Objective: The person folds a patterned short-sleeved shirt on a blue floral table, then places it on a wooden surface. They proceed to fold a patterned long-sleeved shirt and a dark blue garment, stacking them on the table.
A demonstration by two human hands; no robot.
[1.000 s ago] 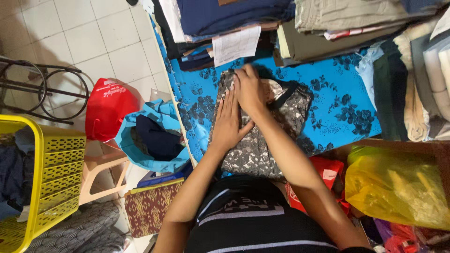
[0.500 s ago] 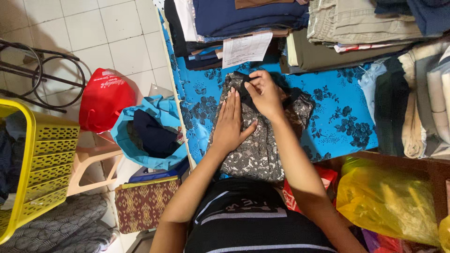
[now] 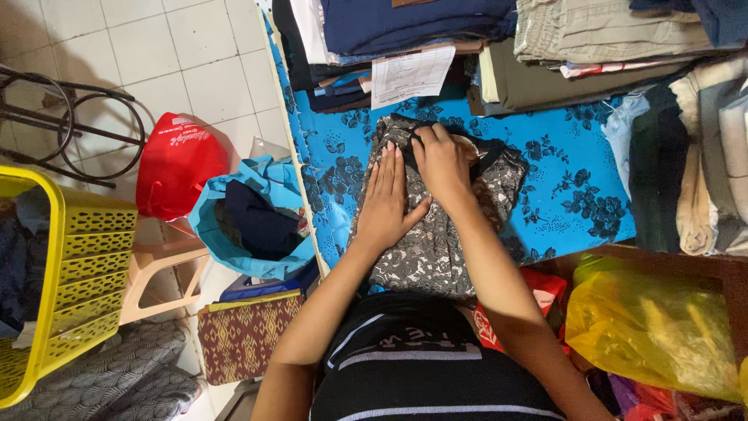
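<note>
My left hand flat, fingers spread, pressing grey patterned garment on blue floral cloth. My right hand pinches garment's far dark edge. Folded clothes stacks beyond.

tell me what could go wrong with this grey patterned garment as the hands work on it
The grey patterned garment hangs over the near edge of the blue floral cloth, so it may slip off. The right hand works close to the paper sheet and could knock it. The left hand only presses flat.
</note>
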